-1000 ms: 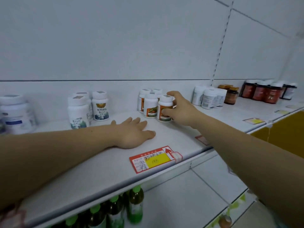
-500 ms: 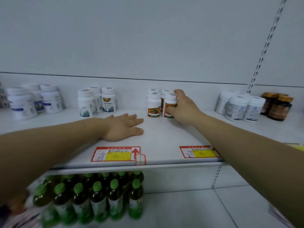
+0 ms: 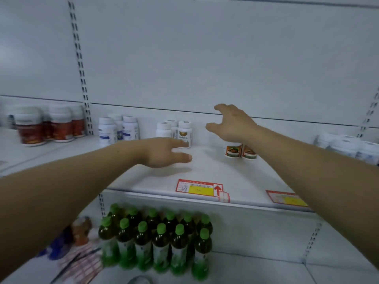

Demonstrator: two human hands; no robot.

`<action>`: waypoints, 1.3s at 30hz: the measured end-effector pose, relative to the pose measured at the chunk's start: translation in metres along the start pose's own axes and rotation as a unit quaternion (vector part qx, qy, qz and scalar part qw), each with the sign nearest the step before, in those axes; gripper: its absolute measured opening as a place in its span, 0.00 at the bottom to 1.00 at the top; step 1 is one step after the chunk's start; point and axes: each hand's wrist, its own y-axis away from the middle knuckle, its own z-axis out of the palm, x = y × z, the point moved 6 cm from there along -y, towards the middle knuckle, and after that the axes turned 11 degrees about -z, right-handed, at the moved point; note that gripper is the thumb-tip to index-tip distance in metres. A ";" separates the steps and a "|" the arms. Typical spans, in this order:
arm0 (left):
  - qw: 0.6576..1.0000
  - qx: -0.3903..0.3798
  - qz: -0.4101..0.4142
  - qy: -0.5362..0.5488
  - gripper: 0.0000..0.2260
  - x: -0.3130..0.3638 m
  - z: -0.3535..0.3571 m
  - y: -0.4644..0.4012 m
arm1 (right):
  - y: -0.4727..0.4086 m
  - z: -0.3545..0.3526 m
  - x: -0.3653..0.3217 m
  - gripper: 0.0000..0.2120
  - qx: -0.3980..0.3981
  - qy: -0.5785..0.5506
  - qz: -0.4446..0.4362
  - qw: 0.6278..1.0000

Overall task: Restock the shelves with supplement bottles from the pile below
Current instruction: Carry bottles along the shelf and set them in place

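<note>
Small white supplement bottles with orange labels [image 3: 240,150] stand on the white shelf [image 3: 205,167], partly hidden behind my right wrist. My right hand [image 3: 231,124] hovers just above them, fingers spread and holding nothing. My left hand [image 3: 164,152] is lifted a little off the shelf, fingers relaxed and empty, in front of a trio of white bottles [image 3: 176,132]. More white bottles with blue labels [image 3: 118,130] stand to the left.
Red-labelled jars [image 3: 47,128] stand at far left, blurred white jars [image 3: 348,148] at far right. Red and yellow price tags [image 3: 200,188] lie on the shelf's front edge. Green-capped drink bottles [image 3: 155,240] and loose packets [image 3: 80,263] fill the lower shelf.
My right hand let go of the orange-labelled bottle and rose above it with fingers spread. My left hand lifted off the shelf. The view swung to the left.
</note>
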 end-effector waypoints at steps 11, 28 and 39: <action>0.968 0.108 -0.227 -0.007 0.28 -0.297 -0.070 0.181 | -0.078 0.125 -0.379 0.30 -0.085 -0.066 -0.269 0.957; 0.844 0.085 -0.521 0.095 0.29 -0.680 -0.025 0.372 | -0.077 0.341 -0.824 0.28 -0.228 -0.170 -0.495 0.821; 0.840 0.039 -0.529 0.118 0.29 -0.859 -0.013 0.329 | -0.185 0.523 -0.898 0.29 -0.315 -0.149 -0.395 0.850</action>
